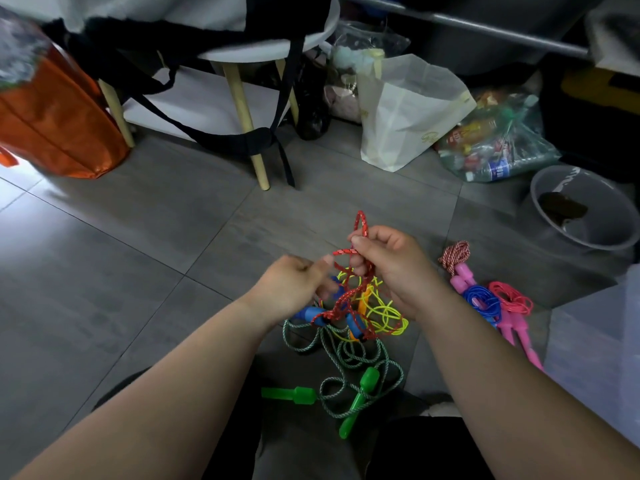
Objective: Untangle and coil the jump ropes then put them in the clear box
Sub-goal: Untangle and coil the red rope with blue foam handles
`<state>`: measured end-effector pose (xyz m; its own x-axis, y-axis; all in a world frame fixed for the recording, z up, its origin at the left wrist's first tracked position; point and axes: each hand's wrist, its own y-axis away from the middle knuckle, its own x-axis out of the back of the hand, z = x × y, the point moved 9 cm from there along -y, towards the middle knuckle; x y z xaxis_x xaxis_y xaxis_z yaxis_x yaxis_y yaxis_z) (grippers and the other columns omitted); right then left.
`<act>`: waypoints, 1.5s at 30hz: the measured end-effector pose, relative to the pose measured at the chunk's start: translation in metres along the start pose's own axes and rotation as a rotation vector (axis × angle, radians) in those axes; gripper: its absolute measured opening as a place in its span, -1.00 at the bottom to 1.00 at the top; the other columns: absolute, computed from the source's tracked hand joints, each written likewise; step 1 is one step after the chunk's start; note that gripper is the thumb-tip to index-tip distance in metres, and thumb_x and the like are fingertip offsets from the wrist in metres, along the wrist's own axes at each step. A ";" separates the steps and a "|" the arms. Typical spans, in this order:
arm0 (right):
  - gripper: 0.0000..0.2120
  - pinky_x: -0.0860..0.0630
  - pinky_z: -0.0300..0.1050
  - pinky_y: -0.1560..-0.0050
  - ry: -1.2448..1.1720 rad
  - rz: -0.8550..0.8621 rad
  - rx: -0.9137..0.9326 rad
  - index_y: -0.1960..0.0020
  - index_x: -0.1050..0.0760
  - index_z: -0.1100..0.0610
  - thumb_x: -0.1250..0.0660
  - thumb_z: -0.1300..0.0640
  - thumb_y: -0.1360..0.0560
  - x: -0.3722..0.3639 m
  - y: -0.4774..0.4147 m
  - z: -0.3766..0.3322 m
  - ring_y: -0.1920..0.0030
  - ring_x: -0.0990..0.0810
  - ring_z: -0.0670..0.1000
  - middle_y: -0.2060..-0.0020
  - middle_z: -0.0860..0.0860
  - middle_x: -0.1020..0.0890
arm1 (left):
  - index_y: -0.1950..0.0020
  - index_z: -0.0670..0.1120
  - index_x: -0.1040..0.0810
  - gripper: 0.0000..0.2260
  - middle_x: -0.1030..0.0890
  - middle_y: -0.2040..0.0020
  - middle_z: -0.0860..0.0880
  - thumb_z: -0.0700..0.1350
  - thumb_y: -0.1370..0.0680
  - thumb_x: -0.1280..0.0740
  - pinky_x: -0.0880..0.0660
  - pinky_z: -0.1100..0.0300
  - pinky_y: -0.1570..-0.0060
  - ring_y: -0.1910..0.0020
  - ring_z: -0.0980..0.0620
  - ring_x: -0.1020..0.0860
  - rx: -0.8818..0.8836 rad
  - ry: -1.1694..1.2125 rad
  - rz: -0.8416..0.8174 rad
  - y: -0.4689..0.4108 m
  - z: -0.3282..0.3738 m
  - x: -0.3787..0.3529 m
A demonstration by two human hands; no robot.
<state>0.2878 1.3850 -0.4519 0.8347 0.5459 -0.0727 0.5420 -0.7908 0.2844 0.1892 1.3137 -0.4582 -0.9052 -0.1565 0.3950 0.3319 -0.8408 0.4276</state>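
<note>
1. Fingers (360,242) of the right hand (391,268) are curled tight and pinch the red rope (362,230); a loop of it sticks up above the thumb.
2. Left hand (291,285) is just beside it with its fingers (323,263) curled. The thumb and forefinger seem to pinch the short red strand that runs across to the right thumb, but the exact contact is hard to see.
3. Red rope hangs from both hands into a tangle on the floor (138,254), snagged with the yellow rope (384,313). Its blue handles (310,311) lie at the edge of the tangle.
4. Green rope (349,355) lies loose under and in front of the tangle, with its green handles (294,394) nearest the person. It is not coiled.
5. Three coiled ropes sit to the right on the floor: a red-white one (455,252), a blue one (481,299) and a pink one (512,299). They are not in the box.
6. Clear box (595,341) is probably the pale see-through shape at the right edge, only partly in view.
7. Step in hand, as I judge it: freeing the red rope from the yellow one.
8. To do it well, don't yank, since that would tighten the knot. Lift the red loop, find a blue handle and feed it back through the yellow crossings one at a time.
9. Hold the yellow rope down or let it sag so that it doesn't ride up with the red.
10. Once the red rope is free, wrap it in even loops with the handles together and set it with the coiled ones.
</note>
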 end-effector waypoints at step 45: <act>-0.71 -0.11 -0.30 0.55 0.276 -0.354 -0.270 0.29 -0.34 0.12 -0.05 0.16 -0.60 -0.031 0.009 0.033 0.66 -0.12 -0.18 0.69 -0.14 -0.20 | -0.01 -0.06 -0.50 -0.62 -0.59 0.07 0.02 0.18 -0.54 -0.06 -0.30 0.11 -0.19 0.00 0.05 -0.50 0.316 0.299 -0.285 -0.003 -0.037 -0.020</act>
<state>0.2697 1.3514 -0.4791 0.5285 0.8482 0.0355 0.7113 -0.4652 0.5269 0.1961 1.3000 -0.4974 -0.9923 -0.1239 -0.0024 0.0833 -0.6816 0.7270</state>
